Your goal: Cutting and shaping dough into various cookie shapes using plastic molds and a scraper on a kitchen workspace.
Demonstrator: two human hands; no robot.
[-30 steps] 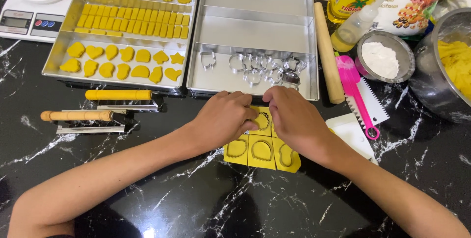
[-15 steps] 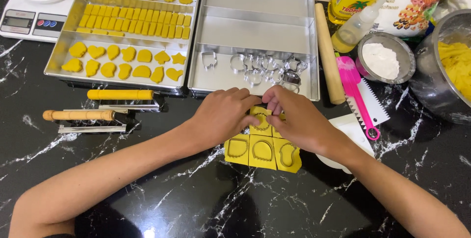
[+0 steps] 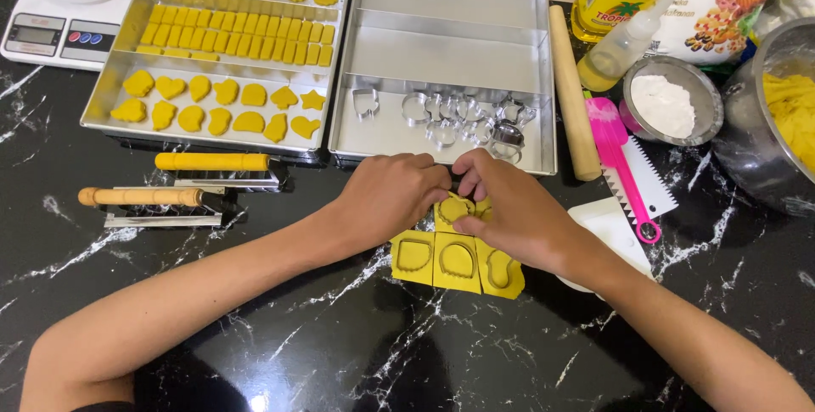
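Yellow dough sheet (image 3: 458,259): flat, roughly rectangular slab lying on the black marbled worktop, just in front of the metal trays. Three cutter outlines are pressed into its near portion, side by side. Small cut dough piece (image 3: 454,207): yellow, scalloped edge, at the sheet's far edge, partly hidden under fingers.
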